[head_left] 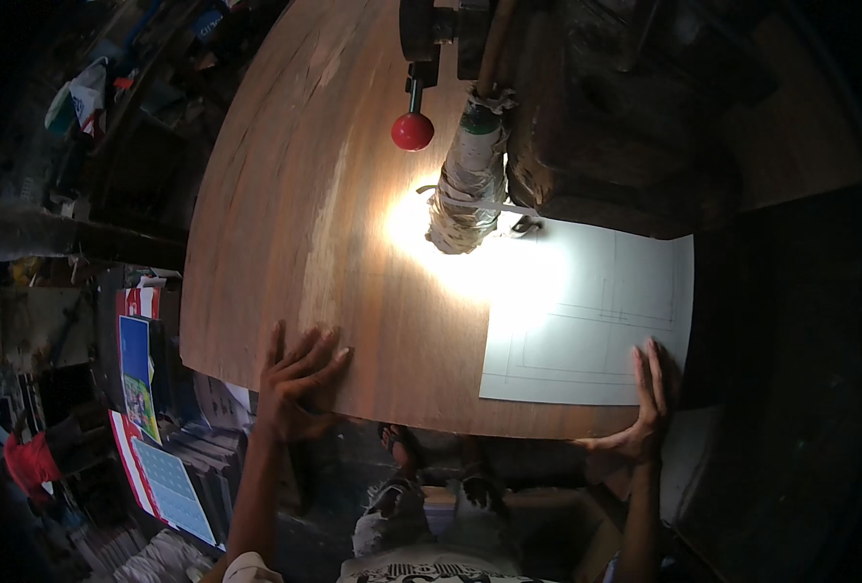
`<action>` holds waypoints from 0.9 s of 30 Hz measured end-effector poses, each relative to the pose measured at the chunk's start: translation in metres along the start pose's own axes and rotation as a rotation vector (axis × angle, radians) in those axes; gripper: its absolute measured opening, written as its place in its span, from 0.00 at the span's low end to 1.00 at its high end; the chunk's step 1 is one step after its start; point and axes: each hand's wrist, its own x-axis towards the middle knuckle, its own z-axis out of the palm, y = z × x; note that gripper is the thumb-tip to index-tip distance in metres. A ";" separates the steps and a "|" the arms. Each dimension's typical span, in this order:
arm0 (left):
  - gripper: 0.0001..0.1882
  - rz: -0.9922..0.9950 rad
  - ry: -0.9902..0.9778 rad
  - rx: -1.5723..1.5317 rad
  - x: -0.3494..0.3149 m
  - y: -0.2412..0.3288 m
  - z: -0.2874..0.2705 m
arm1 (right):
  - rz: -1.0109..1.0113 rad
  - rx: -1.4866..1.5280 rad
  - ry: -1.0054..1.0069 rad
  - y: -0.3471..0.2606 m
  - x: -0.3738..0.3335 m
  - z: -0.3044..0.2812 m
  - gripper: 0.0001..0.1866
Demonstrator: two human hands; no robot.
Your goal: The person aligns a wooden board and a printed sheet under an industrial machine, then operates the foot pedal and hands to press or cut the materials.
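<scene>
A wide brown wooden board (pixel 285 223) lies in front of me. At its near left edge my left hand (pixel 300 384) rests with fingers spread on the wood. A white sheet of paper (pixel 586 340) with thin ruled lines covers the board's near right part. My right hand (pixel 650 418) lies at the sheet's lower right corner, fingers stretched over the paper and thumb along the board's near edge. Over the board hangs a tape-wrapped lamp (pixel 470 185), throwing bright light that washes out part of the sheet.
A dark machine body (pixel 625 126) stands over the far right of the board. A red ball knob (pixel 413 132) hangs on a rod beside the lamp. At left are calendar-like printed sheets (pixel 173 486), stacked dark panels and a person in red (pixel 31 462).
</scene>
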 end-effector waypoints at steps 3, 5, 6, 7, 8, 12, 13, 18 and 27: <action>0.51 0.010 0.008 0.003 0.001 -0.003 0.000 | -0.002 -0.030 -0.004 -0.002 0.003 -0.005 0.77; 0.50 0.013 0.005 -0.011 0.004 -0.004 0.001 | -0.001 -0.056 -0.004 -0.002 0.005 -0.008 0.77; 0.50 0.014 -0.002 -0.018 0.006 -0.004 0.000 | -0.009 -0.054 0.009 -0.001 0.005 -0.007 0.77; 0.50 0.014 -0.001 -0.023 0.007 -0.003 -0.001 | -0.017 -0.054 0.021 0.000 0.004 -0.007 0.77; 0.50 0.004 -0.019 -0.012 0.008 -0.001 -0.005 | -0.019 -0.048 0.022 0.000 0.004 -0.006 0.77; 0.51 -0.012 -0.044 0.022 0.005 -0.002 -0.009 | 0.001 -0.013 0.018 -0.002 0.006 0.000 0.78; 0.51 -0.012 -0.045 0.022 0.005 -0.002 -0.009 | -0.001 -0.010 0.014 -0.002 0.006 0.000 0.78; 0.53 -0.010 -0.039 0.012 0.009 -0.002 -0.007 | 0.006 -0.018 0.018 -0.006 0.010 -0.011 0.77; 0.53 0.001 -0.026 0.037 0.011 -0.007 -0.008 | 0.006 -0.025 -0.001 -0.001 0.012 -0.005 0.78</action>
